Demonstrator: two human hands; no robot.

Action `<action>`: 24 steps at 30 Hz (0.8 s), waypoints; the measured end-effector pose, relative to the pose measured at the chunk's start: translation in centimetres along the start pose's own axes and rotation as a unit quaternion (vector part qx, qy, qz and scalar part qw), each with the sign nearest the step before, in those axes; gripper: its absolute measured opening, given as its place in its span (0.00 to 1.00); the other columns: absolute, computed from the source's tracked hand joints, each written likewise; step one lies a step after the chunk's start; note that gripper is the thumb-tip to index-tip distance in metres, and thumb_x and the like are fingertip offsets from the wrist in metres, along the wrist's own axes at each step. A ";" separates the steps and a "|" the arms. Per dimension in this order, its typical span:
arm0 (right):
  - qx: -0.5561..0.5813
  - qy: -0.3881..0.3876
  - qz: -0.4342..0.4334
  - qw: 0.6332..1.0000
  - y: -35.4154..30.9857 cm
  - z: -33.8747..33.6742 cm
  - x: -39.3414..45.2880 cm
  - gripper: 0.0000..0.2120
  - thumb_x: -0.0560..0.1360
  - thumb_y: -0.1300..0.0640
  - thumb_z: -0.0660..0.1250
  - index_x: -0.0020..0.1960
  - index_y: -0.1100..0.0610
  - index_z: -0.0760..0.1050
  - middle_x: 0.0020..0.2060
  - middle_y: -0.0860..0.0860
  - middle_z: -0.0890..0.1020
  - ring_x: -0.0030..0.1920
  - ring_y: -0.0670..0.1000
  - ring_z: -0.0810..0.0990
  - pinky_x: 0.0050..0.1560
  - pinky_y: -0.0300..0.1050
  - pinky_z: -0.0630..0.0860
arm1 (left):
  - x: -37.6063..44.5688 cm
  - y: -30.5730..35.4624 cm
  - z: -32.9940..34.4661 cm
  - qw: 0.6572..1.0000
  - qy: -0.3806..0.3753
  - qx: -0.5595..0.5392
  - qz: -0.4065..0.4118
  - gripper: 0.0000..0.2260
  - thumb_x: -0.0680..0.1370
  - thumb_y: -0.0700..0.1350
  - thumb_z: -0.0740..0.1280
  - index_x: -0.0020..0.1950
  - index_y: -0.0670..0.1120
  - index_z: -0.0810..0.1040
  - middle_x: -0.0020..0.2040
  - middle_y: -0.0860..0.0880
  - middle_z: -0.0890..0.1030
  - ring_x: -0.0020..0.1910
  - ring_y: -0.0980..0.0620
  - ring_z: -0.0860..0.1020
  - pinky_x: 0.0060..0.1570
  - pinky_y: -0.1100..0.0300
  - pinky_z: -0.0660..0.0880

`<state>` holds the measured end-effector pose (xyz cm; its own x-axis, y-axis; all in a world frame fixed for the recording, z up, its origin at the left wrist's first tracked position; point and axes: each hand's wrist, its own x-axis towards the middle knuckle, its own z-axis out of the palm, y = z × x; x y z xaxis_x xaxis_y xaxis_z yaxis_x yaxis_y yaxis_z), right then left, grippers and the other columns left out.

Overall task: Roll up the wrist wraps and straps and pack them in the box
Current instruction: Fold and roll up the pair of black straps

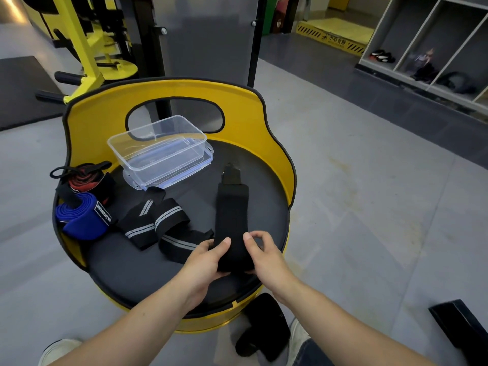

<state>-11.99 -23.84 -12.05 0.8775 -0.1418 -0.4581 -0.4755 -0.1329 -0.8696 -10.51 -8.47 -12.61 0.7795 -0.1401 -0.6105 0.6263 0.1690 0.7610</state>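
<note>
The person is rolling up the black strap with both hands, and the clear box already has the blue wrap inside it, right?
Not quite. The head view shows the clear box with nothing inside; the blue wrap lies outside it, on the seat's left side. The rest holds: the left hand and right hand hold the black strap.

— What sort of place is this?
— A gym. There's a yellow exercise machine (87,48) with black padded rollers standing on a grey rubber floor (369,207).
— Anything else?
— Open cubby shelves (433,40) along the right wall hold shoes (381,56) and bags, a yellow-and-black hazard-striped step (332,38) marks a raised area, and a dark mat (18,88) lies at left.
</note>
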 end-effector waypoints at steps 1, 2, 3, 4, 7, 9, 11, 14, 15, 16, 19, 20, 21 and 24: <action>-0.003 0.008 -0.005 1.000 -0.2 0.0 0.0 0.13 0.81 0.38 0.62 0.58 0.45 0.73 0.54 0.51 0.83 0.53 0.51 0.84 0.50 0.53 0.85 | 0.0 0.0 -0.1 1.000 0.008 0.004 -0.001 0.19 0.79 0.52 0.73 0.66 0.44 0.77 0.58 0.43 0.86 0.56 0.46 0.85 0.57 0.47 0.83; -0.001 0.010 -0.007 1.000 -0.5 -0.1 -0.1 0.12 0.82 0.39 0.61 0.57 0.46 0.74 0.54 0.51 0.83 0.52 0.51 0.84 0.48 0.52 0.86 | 0.0 0.1 -0.2 1.000 0.012 0.002 -0.006 0.21 0.78 0.53 0.75 0.65 0.44 0.77 0.58 0.43 0.85 0.57 0.45 0.85 0.56 0.47 0.84; 0.000 0.007 -0.006 1.000 -0.7 -0.1 -0.1 0.13 0.82 0.39 0.61 0.56 0.47 0.75 0.53 0.51 0.83 0.52 0.51 0.84 0.46 0.52 0.86 | 0.0 0.1 -0.4 1.000 0.009 -0.008 -0.013 0.23 0.76 0.53 0.76 0.65 0.43 0.76 0.59 0.42 0.85 0.57 0.44 0.85 0.55 0.47 0.84; -0.002 0.004 -0.004 1.000 -0.9 -0.2 -0.2 0.13 0.83 0.40 0.61 0.56 0.48 0.76 0.53 0.52 0.83 0.52 0.52 0.84 0.46 0.52 0.86 | 0.0 0.2 -0.6 0.999 -0.002 -0.024 -0.021 0.24 0.75 0.52 0.77 0.66 0.42 0.76 0.59 0.41 0.85 0.57 0.43 0.85 0.55 0.47 0.84; -0.022 -0.001 0.008 1.000 -1.3 -0.6 -0.1 0.16 0.83 0.39 0.60 0.55 0.51 0.77 0.52 0.53 0.82 0.50 0.53 0.84 0.45 0.51 0.86 | 0.1 0.6 -0.9 0.996 -0.041 -0.070 -0.036 0.25 0.76 0.45 0.77 0.69 0.39 0.75 0.59 0.39 0.85 0.57 0.41 0.85 0.54 0.47 0.84; -0.043 -0.011 0.027 0.999 -1.4 -0.7 -0.1 0.19 0.82 0.37 0.59 0.55 0.52 0.76 0.52 0.53 0.82 0.48 0.53 0.84 0.44 0.49 0.85 | 0.2 0.7 -0.8 0.997 -0.032 -0.066 -0.024 0.21 0.77 0.42 0.75 0.68 0.41 0.76 0.57 0.40 0.86 0.57 0.41 0.85 0.51 0.45 0.84; -0.062 -0.031 0.046 0.997 -1.5 -0.6 -0.1 0.20 0.82 0.36 0.58 0.57 0.52 0.75 0.53 0.52 0.82 0.47 0.52 0.85 0.47 0.50 0.86 | -0.1 0.9 -0.7 0.998 -0.020 -0.051 -0.006 0.12 0.79 0.40 0.73 0.62 0.44 0.80 0.53 0.43 0.88 0.56 0.42 0.85 0.52 0.44 0.83; -0.007 -0.061 0.050 0.997 -1.5 -0.6 -0.3 0.13 0.82 0.42 0.63 0.60 0.50 0.73 0.57 0.49 0.81 0.55 0.49 0.82 0.55 0.52 0.84 | -0.3 0.9 -0.5 0.998 -0.034 -0.043 -0.005 0.11 0.80 0.40 0.71 0.63 0.46 0.82 0.54 0.44 0.88 0.57 0.42 0.85 0.55 0.41 0.83; 0.014 -0.066 0.039 0.997 -1.5 -0.6 -0.3 0.12 0.82 0.46 0.66 0.62 0.49 0.73 0.57 0.48 0.80 0.56 0.49 0.82 0.55 0.51 0.84 | -0.3 0.9 -0.5 0.998 -0.033 -0.047 -0.007 0.12 0.80 0.40 0.71 0.63 0.46 0.82 0.56 0.43 0.87 0.57 0.42 0.85 0.54 0.42 0.83; 0.027 -0.069 0.022 0.997 -1.5 -0.7 -0.4 0.12 0.81 0.48 0.67 0.63 0.48 0.72 0.57 0.47 0.80 0.55 0.49 0.82 0.52 0.48 0.84 | -0.3 0.9 -0.5 0.998 -0.030 -0.053 -0.008 0.12 0.80 0.41 0.71 0.64 0.46 0.81 0.57 0.43 0.87 0.57 0.42 0.85 0.52 0.42 0.84; 0.027 -0.059 -0.015 0.998 -1.2 -0.7 -0.4 0.14 0.81 0.47 0.68 0.64 0.46 0.71 0.58 0.44 0.79 0.53 0.47 0.84 0.45 0.42 0.83 | -0.4 0.9 -0.4 0.998 -0.029 -0.055 -0.016 0.14 0.80 0.44 0.72 0.65 0.46 0.78 0.60 0.40 0.84 0.58 0.40 0.84 0.53 0.40 0.83; 0.021 -0.052 -0.014 0.998 -1.2 -0.6 -0.4 0.15 0.81 0.46 0.68 0.65 0.46 0.71 0.58 0.45 0.79 0.53 0.48 0.84 0.46 0.43 0.84 | -0.4 0.9 -0.4 0.998 -0.033 -0.050 -0.023 0.14 0.80 0.45 0.72 0.65 0.45 0.78 0.60 0.40 0.84 0.58 0.39 0.84 0.54 0.39 0.83; 0.017 -0.045 -0.007 0.999 -1.1 -0.5 -0.3 0.16 0.80 0.44 0.68 0.66 0.46 0.70 0.59 0.47 0.79 0.53 0.48 0.84 0.48 0.45 0.85 | -0.4 0.8 -0.4 0.998 -0.038 -0.045 -0.030 0.15 0.80 0.46 0.72 0.65 0.44 0.77 0.59 0.40 0.84 0.58 0.39 0.84 0.55 0.39 0.83; -0.008 -0.023 0.028 0.999 -0.9 -0.3 0.1 0.25 0.78 0.39 0.68 0.70 0.47 0.66 0.61 0.50 0.78 0.53 0.49 0.83 0.48 0.48 0.85 | -0.3 0.6 -0.6 0.996 -0.073 -0.036 -0.038 0.17 0.79 0.42 0.73 0.67 0.42 0.78 0.59 0.40 0.85 0.59 0.39 0.84 0.59 0.40 0.82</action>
<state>-11.48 -24.05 -11.21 0.8514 -0.1043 -0.5140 -0.5243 -0.1414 -0.8397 -10.35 -7.72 -12.17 0.7247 -0.2944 -0.6230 0.6859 0.2221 0.6929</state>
